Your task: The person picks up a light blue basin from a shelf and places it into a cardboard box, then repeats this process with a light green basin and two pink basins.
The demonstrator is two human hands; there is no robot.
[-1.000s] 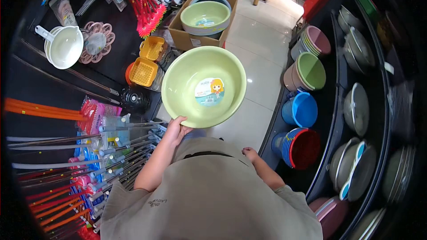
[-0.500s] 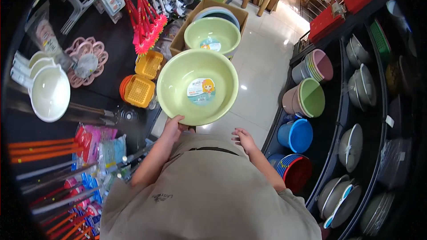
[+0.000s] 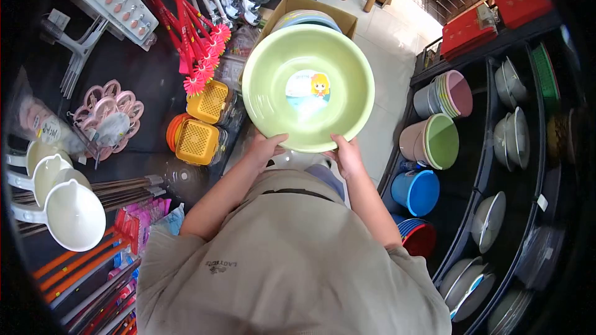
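Observation:
A wide light-green plastic basin (image 3: 267,68) with a cartoon-girl label inside its base is held out in front of me. My left hand (image 3: 266,149) grips the near rim on the left, thumb over the edge and fingers underneath. On the right part of the near rim, my right hand (image 3: 344,154) grips it likewise, its fingers partly hidden below. Just beyond the basin stands a cardboard box (image 3: 347,20), with the edges of stacked basins (image 3: 307,17) showing in it.
Buckets, including a blue bucket (image 3: 415,191), line the right shelf, with metal bowls (image 3: 512,136) beyond. At left are yellow baskets (image 3: 197,141), white ladles (image 3: 74,214) and red brushes (image 3: 186,31). A tiled floor (image 3: 388,62) runs ahead between the shelves.
My right hand has come onto the basin's rim, where it was apart before. The basin has moved forward and right, now covering the other green basin in the box.

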